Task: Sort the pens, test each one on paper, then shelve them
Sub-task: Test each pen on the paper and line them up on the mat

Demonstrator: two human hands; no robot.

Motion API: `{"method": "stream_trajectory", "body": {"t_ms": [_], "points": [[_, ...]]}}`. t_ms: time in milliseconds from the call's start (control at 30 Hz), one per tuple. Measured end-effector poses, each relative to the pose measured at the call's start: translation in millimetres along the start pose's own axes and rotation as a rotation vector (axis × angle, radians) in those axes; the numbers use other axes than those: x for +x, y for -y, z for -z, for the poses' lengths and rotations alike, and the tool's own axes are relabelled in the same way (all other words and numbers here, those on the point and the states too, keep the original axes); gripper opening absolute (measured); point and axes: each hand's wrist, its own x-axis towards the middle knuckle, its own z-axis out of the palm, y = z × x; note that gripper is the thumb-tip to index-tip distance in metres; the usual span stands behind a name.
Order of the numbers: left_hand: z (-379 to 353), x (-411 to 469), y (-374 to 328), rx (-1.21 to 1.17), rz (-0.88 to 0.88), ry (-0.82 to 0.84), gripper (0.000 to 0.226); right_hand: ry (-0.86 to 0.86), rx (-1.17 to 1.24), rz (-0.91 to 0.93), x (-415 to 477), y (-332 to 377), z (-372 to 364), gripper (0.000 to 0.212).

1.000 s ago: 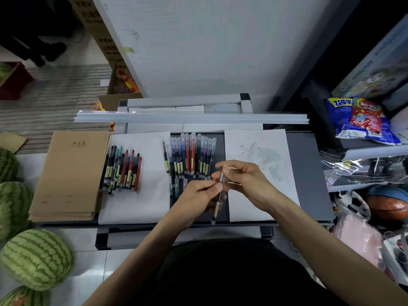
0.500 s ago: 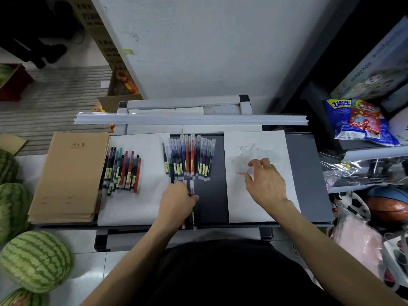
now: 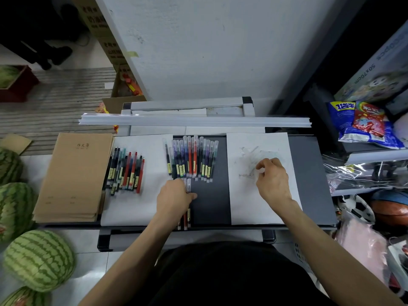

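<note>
Now the left hand [image 3: 174,200] closes on pens [image 3: 186,214] below the capped row [image 3: 192,159]; right hand [image 3: 272,184], curled and apparently empty, steadies the scribble paper [image 3: 249,206] — better lift just one.

Capped pens [image 3: 191,159] in row on dark tray; second bunch [image 3: 125,171] on left paper [image 3: 141,195]; scribbled test paper [image 3: 260,173] right.

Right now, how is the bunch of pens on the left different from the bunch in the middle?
The left bunch of pens lies wholly on the white sheet; the middle bunch of pens lies mostly on the dark tabletop. The left bunch leans slanted and looks uncapped, while the middle bunch stands straighter and wears clear caps. The left hand is at the middle bunch, not the left bunch. Both hold mixed colours with yellow labels.
</note>
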Motion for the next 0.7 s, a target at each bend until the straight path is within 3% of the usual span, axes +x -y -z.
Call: {"method": "stream_trajectory", "body": {"t_ms": [167,333,400,700], "points": [[17.4,2.1,11.2,-0.119,-0.002,-0.086,0.052,0.01,-0.028,0.01,0.0,-7.0,1.0,0.025],[47.2,20.6,37.8,-0.038,0.078,-0.25,0.021,0.082,-0.136,0.061,3.0,-13.8,0.4,0.037],[55.1,28.6,50.9,-0.012,0.094,-0.293,0.019,0.089,-0.151,0.092,7.6,-15.4,1.6,0.038],[60.8,55.5,84.2,0.171,0.106,-0.307,0.018,-0.025,-0.053,0.447,10.4,-11.6,18.0,0.02]]}}
